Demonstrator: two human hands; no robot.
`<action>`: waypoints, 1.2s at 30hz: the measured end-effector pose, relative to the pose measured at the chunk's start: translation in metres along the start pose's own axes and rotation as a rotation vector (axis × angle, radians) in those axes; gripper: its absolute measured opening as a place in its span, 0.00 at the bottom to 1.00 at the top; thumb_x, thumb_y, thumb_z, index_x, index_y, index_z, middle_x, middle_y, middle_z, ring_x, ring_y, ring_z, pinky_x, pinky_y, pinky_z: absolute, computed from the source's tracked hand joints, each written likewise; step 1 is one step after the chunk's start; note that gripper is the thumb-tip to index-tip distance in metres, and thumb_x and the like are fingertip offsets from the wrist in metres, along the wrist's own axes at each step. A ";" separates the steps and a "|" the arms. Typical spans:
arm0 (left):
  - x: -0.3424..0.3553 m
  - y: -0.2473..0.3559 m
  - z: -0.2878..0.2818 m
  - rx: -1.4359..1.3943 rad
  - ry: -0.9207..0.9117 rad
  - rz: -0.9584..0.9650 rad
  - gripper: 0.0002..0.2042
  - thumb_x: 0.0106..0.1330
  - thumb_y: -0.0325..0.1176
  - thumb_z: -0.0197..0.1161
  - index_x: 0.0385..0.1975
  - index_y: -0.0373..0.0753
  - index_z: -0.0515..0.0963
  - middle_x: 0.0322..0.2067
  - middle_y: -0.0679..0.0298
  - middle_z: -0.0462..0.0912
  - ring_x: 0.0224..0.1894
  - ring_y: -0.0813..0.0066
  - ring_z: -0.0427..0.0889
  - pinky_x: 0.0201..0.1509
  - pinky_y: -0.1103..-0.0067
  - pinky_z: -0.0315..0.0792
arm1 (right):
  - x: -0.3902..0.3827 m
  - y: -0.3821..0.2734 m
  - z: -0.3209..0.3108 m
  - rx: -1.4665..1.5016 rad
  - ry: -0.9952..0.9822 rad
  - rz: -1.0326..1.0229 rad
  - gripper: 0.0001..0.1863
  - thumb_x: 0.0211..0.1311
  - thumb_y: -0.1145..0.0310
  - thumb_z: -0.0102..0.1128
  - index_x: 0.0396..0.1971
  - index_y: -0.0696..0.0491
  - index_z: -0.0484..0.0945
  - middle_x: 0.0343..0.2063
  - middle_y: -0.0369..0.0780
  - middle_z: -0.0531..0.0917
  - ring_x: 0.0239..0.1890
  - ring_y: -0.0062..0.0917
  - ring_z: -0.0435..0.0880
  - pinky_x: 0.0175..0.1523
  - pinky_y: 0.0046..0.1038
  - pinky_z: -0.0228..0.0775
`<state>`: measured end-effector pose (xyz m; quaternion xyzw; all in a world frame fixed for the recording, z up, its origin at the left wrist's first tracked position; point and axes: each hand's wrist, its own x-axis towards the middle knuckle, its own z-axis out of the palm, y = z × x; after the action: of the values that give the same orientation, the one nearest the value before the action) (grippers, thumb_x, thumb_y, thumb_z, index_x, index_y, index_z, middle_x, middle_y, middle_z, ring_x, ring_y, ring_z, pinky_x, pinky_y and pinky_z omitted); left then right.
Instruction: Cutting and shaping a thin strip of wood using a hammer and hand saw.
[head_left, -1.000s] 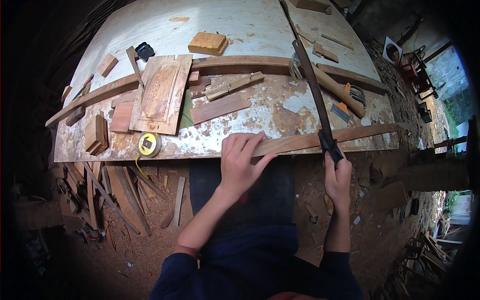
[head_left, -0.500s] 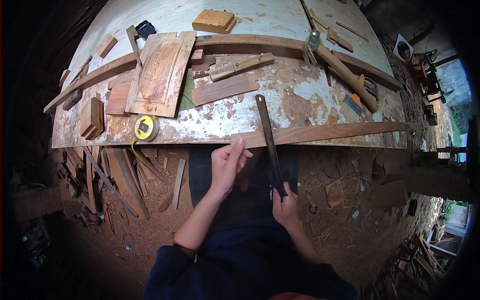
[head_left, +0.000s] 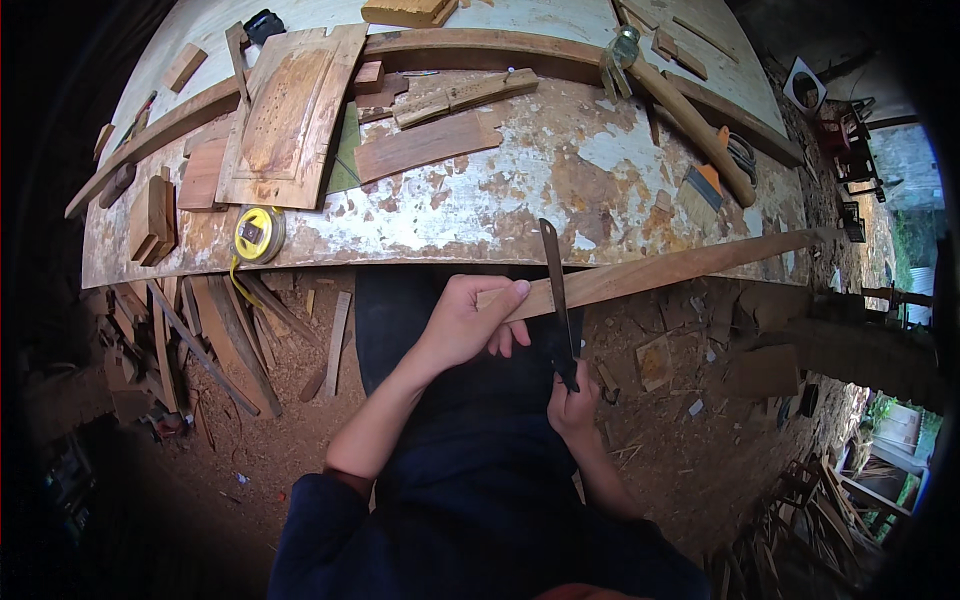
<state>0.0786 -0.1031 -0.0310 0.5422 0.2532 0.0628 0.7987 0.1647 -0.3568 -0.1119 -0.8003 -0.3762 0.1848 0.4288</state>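
My left hand pinches the near end of a long, thin wooden strip between thumb and fingers. The strip slants up to the right, its far part over the workbench near its front edge. My right hand is closed round the black handle of a narrow handsaw. Its dark blade points away from me, with a hole at the tip, and crosses the strip just right of my left fingers. Whether blade and strip touch, I cannot tell.
On the bench lie a yellow tape measure, a carved wooden panel, a hammer, a paintbrush and several wood offcuts. A long beam runs across it. Scrap boards lean below at the left.
The strip's near end has come off the bench edge toward me, held in my left hand. The saw has shifted slightly right and toward me. The view has shifted too.
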 end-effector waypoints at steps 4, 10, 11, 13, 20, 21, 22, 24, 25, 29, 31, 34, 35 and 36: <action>0.004 -0.001 0.012 -0.007 -0.086 -0.016 0.18 0.82 0.41 0.56 0.34 0.34 0.82 0.20 0.61 0.85 0.18 0.81 0.80 0.21 0.84 0.71 | -0.010 0.004 0.002 0.019 0.050 0.028 0.14 0.67 0.79 0.54 0.51 0.63 0.74 0.32 0.55 0.85 0.38 0.55 0.88 0.41 0.43 0.79; 0.012 -0.016 0.028 0.041 -0.022 0.094 0.17 0.81 0.38 0.58 0.31 0.34 0.81 0.18 0.63 0.83 0.16 0.82 0.78 0.20 0.82 0.70 | -0.014 0.005 -0.003 -0.032 0.072 0.085 0.13 0.67 0.79 0.54 0.51 0.63 0.74 0.31 0.56 0.84 0.37 0.55 0.88 0.39 0.42 0.79; 0.013 -0.018 0.029 0.034 -0.028 0.092 0.17 0.81 0.38 0.58 0.31 0.34 0.81 0.18 0.63 0.83 0.16 0.82 0.78 0.20 0.82 0.70 | -0.015 0.007 -0.004 -0.032 0.066 0.105 0.13 0.67 0.79 0.54 0.51 0.62 0.74 0.30 0.56 0.84 0.36 0.55 0.88 0.38 0.41 0.79; 0.014 -0.016 0.028 0.191 -0.011 0.188 0.17 0.80 0.40 0.59 0.30 0.34 0.82 0.18 0.66 0.84 0.18 0.82 0.82 0.21 0.82 0.72 | -0.020 0.016 -0.004 -0.069 0.089 0.085 0.13 0.67 0.79 0.54 0.50 0.62 0.74 0.29 0.55 0.84 0.35 0.54 0.88 0.38 0.41 0.79; 0.005 -0.027 0.040 0.409 0.030 0.491 0.07 0.72 0.30 0.69 0.37 0.32 0.85 0.20 0.57 0.83 0.19 0.65 0.85 0.24 0.75 0.75 | -0.010 0.015 -0.005 -0.099 0.146 -0.031 0.11 0.65 0.80 0.54 0.47 0.62 0.76 0.26 0.50 0.82 0.28 0.50 0.87 0.34 0.39 0.78; 0.001 -0.028 0.044 0.407 0.031 0.483 0.07 0.72 0.30 0.69 0.37 0.32 0.85 0.20 0.57 0.83 0.19 0.65 0.85 0.24 0.75 0.75 | -0.012 0.016 -0.007 -0.099 0.140 -0.025 0.11 0.65 0.80 0.54 0.47 0.62 0.76 0.26 0.50 0.82 0.28 0.50 0.87 0.34 0.39 0.78; 0.001 -0.026 0.046 0.439 0.043 0.526 0.06 0.72 0.30 0.69 0.37 0.32 0.85 0.20 0.56 0.83 0.19 0.63 0.85 0.23 0.74 0.74 | -0.009 0.019 -0.009 -0.126 0.156 -0.069 0.11 0.65 0.80 0.54 0.46 0.62 0.76 0.25 0.50 0.82 0.27 0.49 0.87 0.33 0.40 0.78; 0.000 -0.023 0.048 0.471 0.050 0.569 0.06 0.71 0.29 0.69 0.37 0.32 0.85 0.21 0.54 0.83 0.20 0.61 0.85 0.23 0.73 0.74 | -0.012 0.034 -0.008 -0.155 0.176 -0.111 0.11 0.64 0.80 0.54 0.46 0.62 0.76 0.24 0.49 0.82 0.26 0.49 0.86 0.32 0.40 0.77; 0.000 -0.021 0.050 0.460 0.069 0.558 0.06 0.71 0.28 0.70 0.37 0.32 0.84 0.21 0.53 0.82 0.20 0.59 0.84 0.23 0.72 0.73 | -0.013 0.041 -0.007 -0.183 0.186 -0.141 0.11 0.64 0.80 0.54 0.45 0.63 0.76 0.23 0.49 0.81 0.25 0.49 0.86 0.32 0.41 0.77; -0.005 -0.014 0.055 0.576 0.106 0.650 0.05 0.69 0.28 0.71 0.36 0.32 0.84 0.21 0.53 0.81 0.20 0.58 0.84 0.23 0.71 0.73 | -0.006 0.033 -0.013 -0.209 0.159 -0.156 0.11 0.62 0.81 0.55 0.45 0.64 0.76 0.21 0.49 0.80 0.24 0.49 0.85 0.30 0.43 0.77; -0.007 -0.014 0.060 0.578 0.095 0.646 0.05 0.69 0.27 0.71 0.36 0.32 0.84 0.21 0.53 0.81 0.20 0.58 0.83 0.23 0.71 0.73 | -0.011 0.030 -0.014 -0.205 0.166 -0.153 0.12 0.62 0.81 0.56 0.45 0.64 0.76 0.21 0.50 0.81 0.24 0.49 0.85 0.29 0.43 0.77; -0.003 -0.019 0.059 0.581 0.099 0.673 0.05 0.68 0.27 0.71 0.36 0.32 0.85 0.19 0.55 0.80 0.18 0.62 0.82 0.22 0.72 0.72 | -0.026 0.067 -0.003 -0.208 0.173 -0.176 0.12 0.62 0.81 0.57 0.46 0.64 0.75 0.21 0.50 0.81 0.24 0.49 0.85 0.29 0.43 0.77; -0.002 -0.024 0.059 0.575 0.124 0.686 0.04 0.68 0.26 0.71 0.36 0.32 0.85 0.17 0.57 0.79 0.16 0.65 0.80 0.20 0.74 0.70 | -0.025 0.069 -0.002 -0.213 0.152 -0.196 0.13 0.61 0.80 0.58 0.46 0.64 0.75 0.21 0.50 0.81 0.24 0.50 0.85 0.29 0.44 0.77; 0.001 -0.026 0.059 0.578 0.116 0.689 0.04 0.68 0.26 0.71 0.36 0.32 0.85 0.17 0.57 0.79 0.16 0.65 0.80 0.20 0.74 0.70 | -0.024 0.071 -0.001 -0.213 0.161 -0.194 0.13 0.61 0.80 0.58 0.46 0.64 0.75 0.21 0.50 0.81 0.24 0.50 0.85 0.29 0.44 0.77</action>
<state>0.1030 -0.1624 -0.0381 0.7912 0.1096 0.2820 0.5315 0.1819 -0.4004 -0.1705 -0.8133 -0.4336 0.0371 0.3862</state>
